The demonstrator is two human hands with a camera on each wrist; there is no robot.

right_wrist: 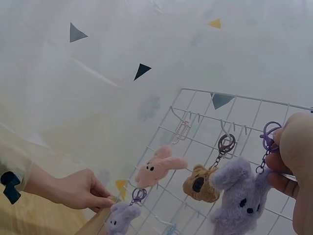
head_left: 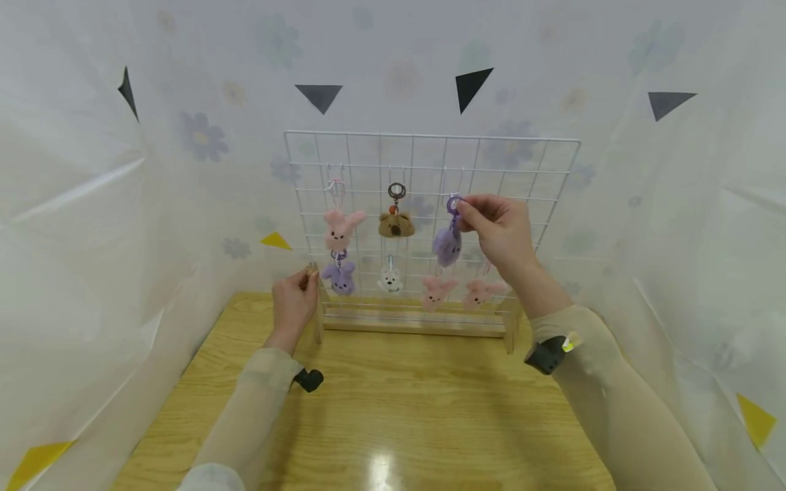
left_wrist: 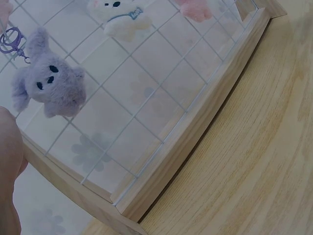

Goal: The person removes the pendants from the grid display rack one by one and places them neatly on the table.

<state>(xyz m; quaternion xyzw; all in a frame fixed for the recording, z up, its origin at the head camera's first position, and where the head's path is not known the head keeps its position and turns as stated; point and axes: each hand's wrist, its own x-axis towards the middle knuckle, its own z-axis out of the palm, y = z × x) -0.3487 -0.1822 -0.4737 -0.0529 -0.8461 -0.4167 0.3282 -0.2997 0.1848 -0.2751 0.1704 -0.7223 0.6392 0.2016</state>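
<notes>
So the upper purple plush is dangling before the wire rack, right hand pinching its ring, probably for better control; left hand is gripping the wooden post, likely stopping wobble.

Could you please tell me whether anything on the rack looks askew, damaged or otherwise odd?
Nothing appears damaged, but the upper purple plush, held by its ring in the right grip, looks askew: its face is turned sideways, while the brown plush beside it faces forward. That is probably just from handling.
</notes>
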